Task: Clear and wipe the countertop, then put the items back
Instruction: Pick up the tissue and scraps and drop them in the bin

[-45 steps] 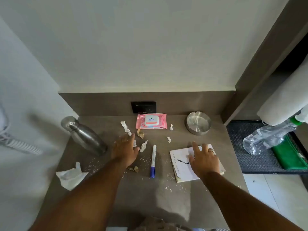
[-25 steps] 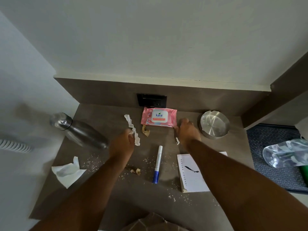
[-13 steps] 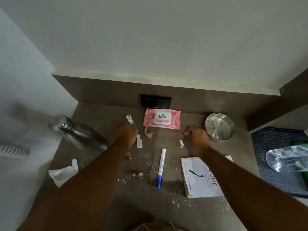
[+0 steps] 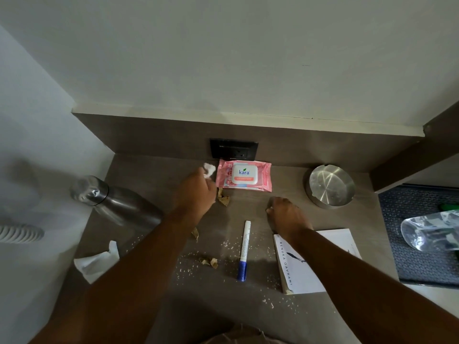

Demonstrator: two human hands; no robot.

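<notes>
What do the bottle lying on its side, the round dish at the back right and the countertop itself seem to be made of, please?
The silver bottle lying on its side looks like brushed stainless steel: dull grey sheen with bright glints at the neck. The round shallow metal dish also seems to be steel, showing radial brushed streaks. The grey-brown countertop looks like matte laminate or stone; which one cannot be told.

The wipes pack [image 4: 244,175] is lying just right of the left hand [image 4: 195,194]; the marker [image 4: 244,249] is lying between both forearms, the ashtray [image 4: 329,186] right of the right hand [image 4: 285,214].
</notes>
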